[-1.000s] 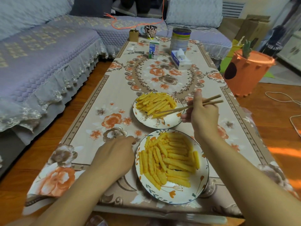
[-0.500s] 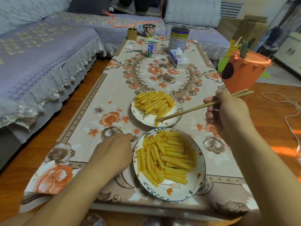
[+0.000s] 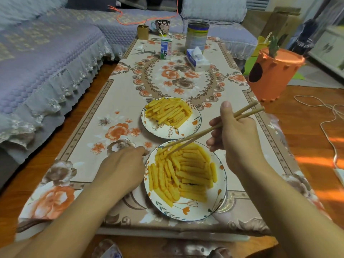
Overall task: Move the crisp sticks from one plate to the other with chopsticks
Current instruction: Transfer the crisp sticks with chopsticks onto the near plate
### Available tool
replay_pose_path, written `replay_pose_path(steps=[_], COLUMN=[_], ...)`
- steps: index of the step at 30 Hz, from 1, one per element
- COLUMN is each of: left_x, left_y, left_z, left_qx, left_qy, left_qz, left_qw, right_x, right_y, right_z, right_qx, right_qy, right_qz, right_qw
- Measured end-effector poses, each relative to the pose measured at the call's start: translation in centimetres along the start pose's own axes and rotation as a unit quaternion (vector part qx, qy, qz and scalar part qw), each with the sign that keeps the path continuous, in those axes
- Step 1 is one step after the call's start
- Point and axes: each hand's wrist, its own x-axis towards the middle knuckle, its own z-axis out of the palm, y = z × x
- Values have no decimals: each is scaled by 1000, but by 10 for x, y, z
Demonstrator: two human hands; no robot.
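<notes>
My right hand (image 3: pixel 235 135) grips the chopsticks (image 3: pixel 206 132), fingers curled round the shafts and thumb pointing up. The sticks slant from my hand towards eight o'clock, and their tips come down on the crisp sticks (image 3: pixel 183 171) at the twelve o'clock edge of the near plate (image 3: pixel 186 211). The tips touch one or two sticks there; whether they pinch one I cannot tell.

My left hand (image 3: pixel 122 168) holds nothing. It lies palm down on the tablecloth (image 3: pixel 96 131), just beside the near plate at its nine o'clock side, fingers reaching towards the rim.

The far plate (image 3: pixel 188 127) sits at twelve o'clock from the near one, the rims almost meeting. It carries its own heap of crisp sticks (image 3: pixel 168 111), crowded towards its far left half.

Further along the table, towards twelve o'clock, stand a milk carton (image 3: pixel 166 48), a tall tin (image 3: pixel 197 35) and a tissue box (image 3: pixel 195 59); a flowered mug (image 3: pixel 162 27) is at the far end. An orange bin (image 3: pixel 272 75) is on the floor at two o'clock.
</notes>
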Motion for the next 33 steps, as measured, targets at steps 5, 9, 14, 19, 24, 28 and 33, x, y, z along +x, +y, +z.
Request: replay_pose_path(steps=[5, 9, 14, 19, 24, 28, 33], left_x=[-1, -1, -3, -1, -1, -1, -1], left_y=[-6, -21, -22, -25, -24, -22, -23], left_z=[12, 33, 54, 58, 59, 61, 60], left_qx=[-25, -63, -61, -54, -35, -30, -36], left_qy=[9, 85, 169, 181, 191, 192, 185], left_qz=[2, 53, 88, 92, 87, 84, 79], left_qw=[1000, 993, 980, 978, 977, 977, 979], right_x=[12, 32, 73, 100, 104, 98, 63], right_y=[-15, -16, -9, 0, 9, 1, -24], right_z=[-25, -30, -6, 9, 16, 10, -29], right_qx=[38, -59, -157, -220, -225, -187, -122], right_qy=[57, 52, -23, -26, -43, 1, 43], right_qz=[-48, -133, -219, -225, -218, -199, -192], right_qw=[996, 988, 963, 949, 949, 962, 973])
